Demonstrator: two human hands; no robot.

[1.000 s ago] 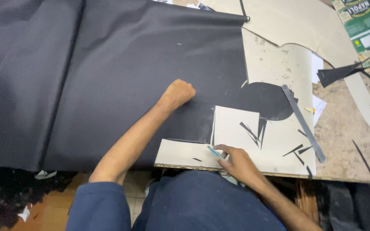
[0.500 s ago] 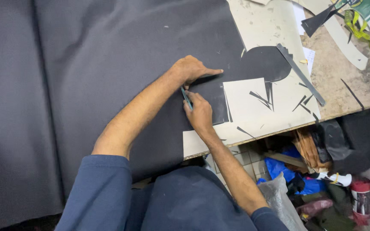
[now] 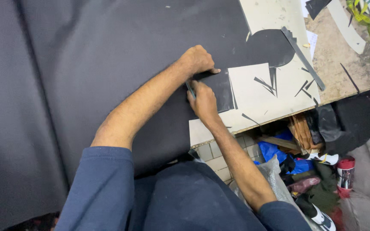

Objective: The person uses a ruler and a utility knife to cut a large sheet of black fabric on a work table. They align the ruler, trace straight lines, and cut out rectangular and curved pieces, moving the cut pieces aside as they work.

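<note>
We see a large black sheet (image 3: 108, 55) spread over a worktable (image 3: 335, 55). Our left hand (image 3: 198, 60), fingers curled, presses a dark rectangular piece (image 3: 219, 92) flat at the sheet's edge. Our right hand (image 3: 203, 102) grips a thin pen-like tool (image 3: 190, 89) against that piece. Just beside lies a pale card (image 3: 253, 92), with black scraps (image 3: 267, 82) scattered on it.

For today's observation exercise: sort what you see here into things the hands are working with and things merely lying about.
In use:
left hand, pressing down the black sheet piece
right hand, holding a slim cutting tool against that piece
large black sheet
pale cutting board

Lying about:
black offcut strips
long grey strip
red can
blue bag
</note>
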